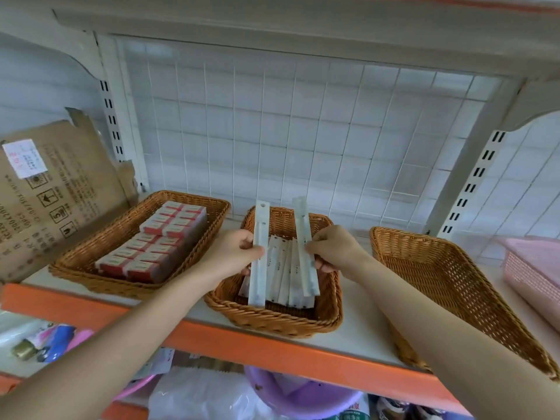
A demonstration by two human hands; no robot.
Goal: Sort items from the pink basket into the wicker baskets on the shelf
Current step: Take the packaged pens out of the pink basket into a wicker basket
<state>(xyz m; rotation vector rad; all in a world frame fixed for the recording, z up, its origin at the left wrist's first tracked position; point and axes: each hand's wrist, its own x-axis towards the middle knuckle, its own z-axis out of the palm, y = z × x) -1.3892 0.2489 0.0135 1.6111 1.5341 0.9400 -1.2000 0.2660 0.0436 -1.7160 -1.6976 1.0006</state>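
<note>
Three wicker baskets stand on the shelf. Over the middle wicker basket (274, 321), my left hand (235, 253) grips one long white packet (258, 256) and my right hand (331, 248) pinches another long white packet (304, 237). Both packets point away from me, their near ends down in the basket. Several similar white packets (283, 277) lie in that basket between my hands. The left wicker basket (91, 268) holds rows of red and white boxes (157, 244). The right wicker basket (439, 277) has nothing in it. The pink basket (533, 274) sits at the far right, cut off by the frame.
A torn cardboard box (51, 189) stands at the left of the shelf, beside the left basket. A white wire grid (303, 131) backs the shelf. The orange shelf edge (242, 344) runs below my arms, with a purple tub (303, 395) and bags underneath.
</note>
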